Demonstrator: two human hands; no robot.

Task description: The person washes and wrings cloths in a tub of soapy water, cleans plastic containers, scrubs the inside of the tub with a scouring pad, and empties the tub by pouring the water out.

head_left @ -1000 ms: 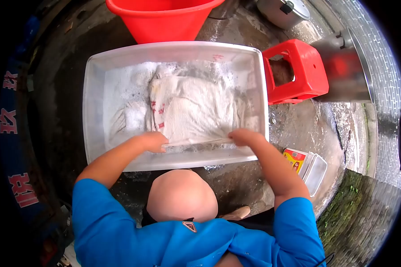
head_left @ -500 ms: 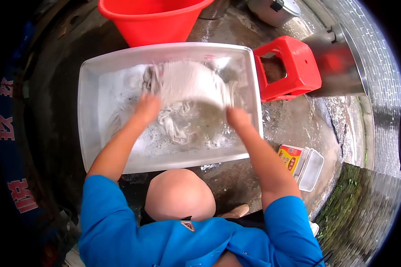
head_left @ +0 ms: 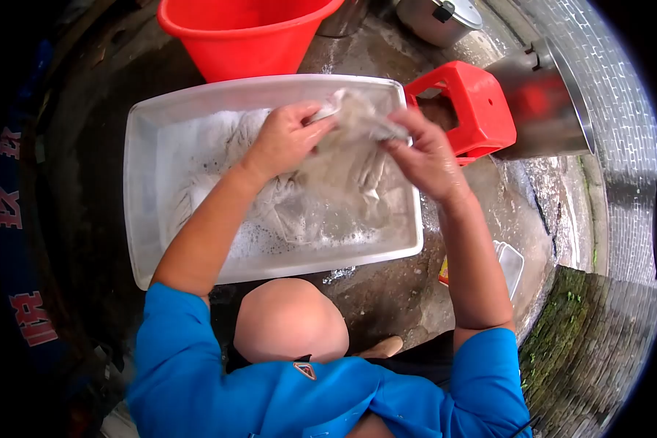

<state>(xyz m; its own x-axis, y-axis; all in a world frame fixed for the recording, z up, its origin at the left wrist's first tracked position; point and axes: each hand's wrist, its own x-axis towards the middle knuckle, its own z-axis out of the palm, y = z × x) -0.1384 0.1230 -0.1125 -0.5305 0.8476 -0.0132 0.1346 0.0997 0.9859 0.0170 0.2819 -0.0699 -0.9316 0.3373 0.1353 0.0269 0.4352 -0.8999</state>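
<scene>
A pale wet cloth [head_left: 357, 120] hangs between my two hands over the right part of a white plastic tub [head_left: 410, 219]. My left hand [head_left: 292, 139] pinches one end of it, and my right hand [head_left: 423, 152] grips the other end near the tub's right rim. The cloth's middle is smeared by motion. Below, more pale cloth [head_left: 281, 212] lies in soapy, cloudy water with white foam on the left side.
Behind the tub stands a red basin [head_left: 248, 44]. To the right are a red stool [head_left: 482, 109], a large metal pot [head_left: 547, 102] and a lidded pot [head_left: 438, 22]. A clear plastic container [head_left: 509, 266] lies on the wet ground beyond my right forearm.
Both hands have risen from the tub's near side toward its far right, carrying the cloth. The cloth, spread flat before, is now bunched between them, with the water below exposed.
</scene>
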